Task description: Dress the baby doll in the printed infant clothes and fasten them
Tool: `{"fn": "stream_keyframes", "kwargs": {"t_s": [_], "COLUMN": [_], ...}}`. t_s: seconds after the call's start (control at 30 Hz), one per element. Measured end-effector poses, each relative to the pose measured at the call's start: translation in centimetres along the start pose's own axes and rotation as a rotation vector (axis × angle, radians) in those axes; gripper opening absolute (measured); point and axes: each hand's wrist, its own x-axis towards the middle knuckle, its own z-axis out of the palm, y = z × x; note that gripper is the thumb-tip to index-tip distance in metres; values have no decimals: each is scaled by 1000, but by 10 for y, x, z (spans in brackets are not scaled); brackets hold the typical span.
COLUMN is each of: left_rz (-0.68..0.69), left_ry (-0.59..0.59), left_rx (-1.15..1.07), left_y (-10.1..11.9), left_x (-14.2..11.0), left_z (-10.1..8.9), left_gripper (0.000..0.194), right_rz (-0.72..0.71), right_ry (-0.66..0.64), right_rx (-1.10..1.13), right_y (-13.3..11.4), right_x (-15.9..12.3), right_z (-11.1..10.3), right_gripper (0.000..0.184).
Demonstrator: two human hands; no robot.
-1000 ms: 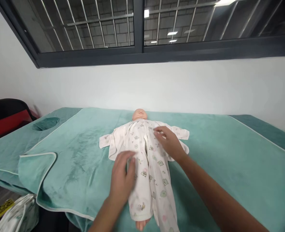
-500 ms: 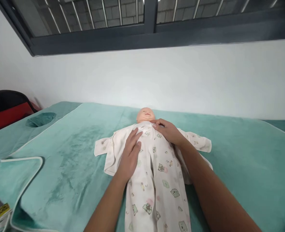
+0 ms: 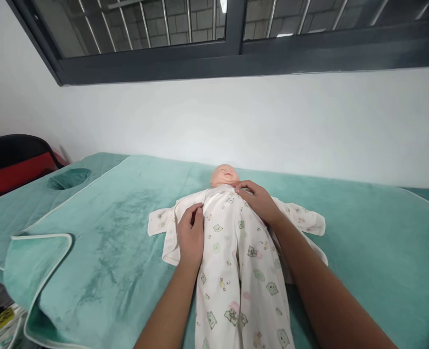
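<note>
A baby doll [image 3: 224,175] lies on its back, its head toward the wall. White printed baby trousers [image 3: 220,271] are spread over its front, with the waist just below its neck and the legs pointing toward me. Beneath them is a white baby shirt [image 3: 162,220], its sleeves laid out to both sides. My left hand [image 3: 191,235] is closed at the left edge of the trousers, fingers curled and thumb pressed to the cloth. My right hand [image 3: 260,201] has its thumb and fingers closed on the top right corner of the waist. The doll's body is covered.
A green plush cover [image 3: 109,242] lies under everything, with one folded-back flap [image 3: 36,257] at the left. It dips into a round hollow [image 3: 69,178]. A black and red object [image 3: 18,165] stands far left. Behind are a white wall [image 3: 236,121] and a barred window [image 3: 232,29].
My left hand has slid from lying flat on the trousers to their left edge, and its fingers have curled. My right hand stays at the waist corner. The whole view has shifted slightly.
</note>
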Motion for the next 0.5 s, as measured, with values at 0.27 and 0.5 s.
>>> {"fn": "stream_keyframes", "kwargs": {"t_s": [0.27, 0.5], "left_rz": [66, 80], "left_ry": [40, 115], "left_rx": [10, -13], "left_y": [-6, -8], "left_x": [-3, -4], "left_z": [3, 1], "left_gripper": [19, 20], "right_rz": [-173, -2], "right_ry": [-249, -90], "right_rx": [-296, -314], "right_y": [-27, -34], "right_x": [35, 35], "right_z": [16, 35], "right_gripper": [23, 19]}}
